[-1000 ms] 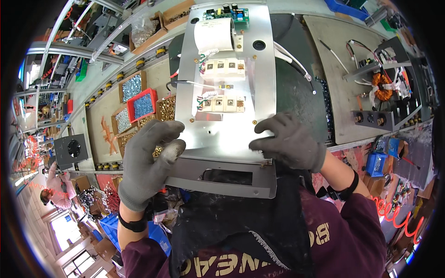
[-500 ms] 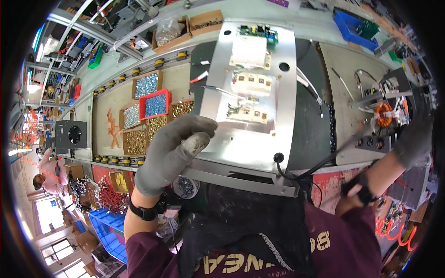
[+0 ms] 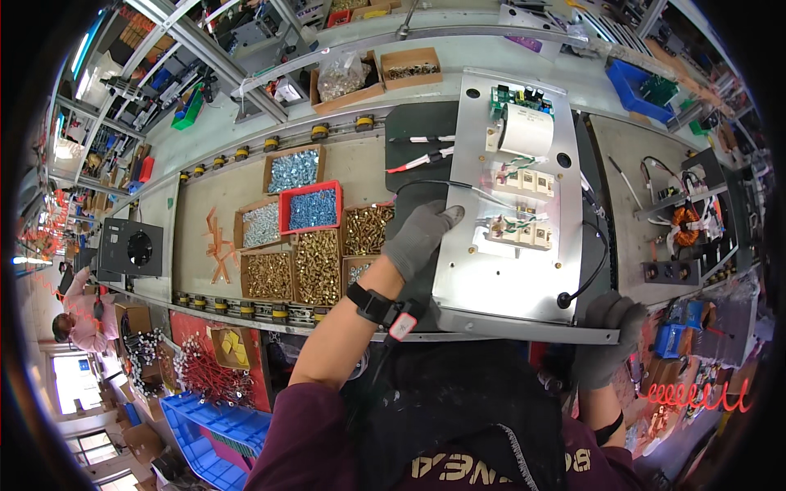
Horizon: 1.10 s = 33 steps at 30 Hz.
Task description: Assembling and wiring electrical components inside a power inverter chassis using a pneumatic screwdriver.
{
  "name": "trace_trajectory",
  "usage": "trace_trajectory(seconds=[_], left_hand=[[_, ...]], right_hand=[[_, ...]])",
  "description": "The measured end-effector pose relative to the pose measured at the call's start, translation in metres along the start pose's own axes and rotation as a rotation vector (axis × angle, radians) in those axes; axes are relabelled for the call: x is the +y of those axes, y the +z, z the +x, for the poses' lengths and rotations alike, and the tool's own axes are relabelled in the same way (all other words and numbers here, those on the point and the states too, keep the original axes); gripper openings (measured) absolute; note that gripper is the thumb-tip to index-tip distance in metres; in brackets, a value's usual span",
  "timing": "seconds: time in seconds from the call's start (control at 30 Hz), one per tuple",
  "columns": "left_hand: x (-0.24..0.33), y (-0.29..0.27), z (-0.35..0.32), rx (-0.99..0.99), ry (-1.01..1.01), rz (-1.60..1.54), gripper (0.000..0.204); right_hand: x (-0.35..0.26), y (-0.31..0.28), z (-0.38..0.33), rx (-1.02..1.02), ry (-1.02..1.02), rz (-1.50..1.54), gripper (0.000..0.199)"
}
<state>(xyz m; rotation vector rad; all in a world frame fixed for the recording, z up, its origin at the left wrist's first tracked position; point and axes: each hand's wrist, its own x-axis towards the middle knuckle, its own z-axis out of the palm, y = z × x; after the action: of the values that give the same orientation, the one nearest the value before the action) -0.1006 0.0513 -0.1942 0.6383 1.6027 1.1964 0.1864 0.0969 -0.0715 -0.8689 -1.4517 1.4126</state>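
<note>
A bright metal panel (image 3: 467, 282) lies over a dark mat, its bent front lip facing me. It bears a green circuit board (image 3: 521, 101), a white cylinder (image 3: 526, 129) and white terminal blocks (image 3: 524, 182) with thin wires. My left hand (image 3: 422, 240), in a grey glove, is closed on the panel's left edge, thumb on top; its other fingers are partly hidden. At the front right corner, my gloved right hand (image 3: 610, 337) has its fingers curled round the end of the lip. A black cable (image 3: 604, 260) leaves a grommet near that corner and loops along the right side.
Left of the panel stand boxes of brass fasteners (image 3: 318, 266) and a red tray (image 3: 284, 214) of bluish screws. Wired parts with a copper coil (image 3: 686, 221) lie at the right. A black fan box (image 3: 131, 247) sits far left, near another person (image 3: 86, 317).
My right hand has come from the far right to the panel's front corner. The left hand has moved onto the left edge. The cable now loops beside the panel; the view has shifted.
</note>
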Motion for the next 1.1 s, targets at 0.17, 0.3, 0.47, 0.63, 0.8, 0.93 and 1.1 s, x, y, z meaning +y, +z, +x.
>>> trace_trajectory(seconds=[0.17, 0.3, 0.47, 0.63, 0.8, 0.93, 1.1], left_hand=[[-0.019, 0.065, -0.049, 0.081, 0.003, -0.044, 0.04], [0.007, 0.113, -0.117, -0.503, 0.199, 0.055, 0.038], [0.081, 0.015, -0.087, -0.224, 0.391, 0.464, 0.032], [0.053, -0.072, 0.028, 0.495, 0.191, 0.854, 0.044], [0.014, -0.067, 0.025, 0.294, 0.082, 0.602, 0.04], [-0.017, -0.02, -0.062, 0.537, -0.05, 0.107, 0.034], [-0.07, 0.091, -0.151, 0.277, -0.153, -0.787, 0.044]], right_hand=[[0.007, -0.049, 0.071, -0.103, 0.017, 0.335, 0.045], [0.014, -0.19, 0.183, 0.174, -0.067, -0.428, 0.038], [-0.012, -0.203, 0.1, 0.002, -0.493, -1.231, 0.045], [0.039, -0.143, 0.031, 0.334, 0.012, 0.308, 0.05], [0.046, -0.13, 0.071, 0.502, -0.196, -0.002, 0.036], [0.018, -0.088, 0.172, 0.441, -0.083, 0.084, 0.057], [0.015, -0.02, 0.303, -0.071, -0.154, -0.163, 0.059]])
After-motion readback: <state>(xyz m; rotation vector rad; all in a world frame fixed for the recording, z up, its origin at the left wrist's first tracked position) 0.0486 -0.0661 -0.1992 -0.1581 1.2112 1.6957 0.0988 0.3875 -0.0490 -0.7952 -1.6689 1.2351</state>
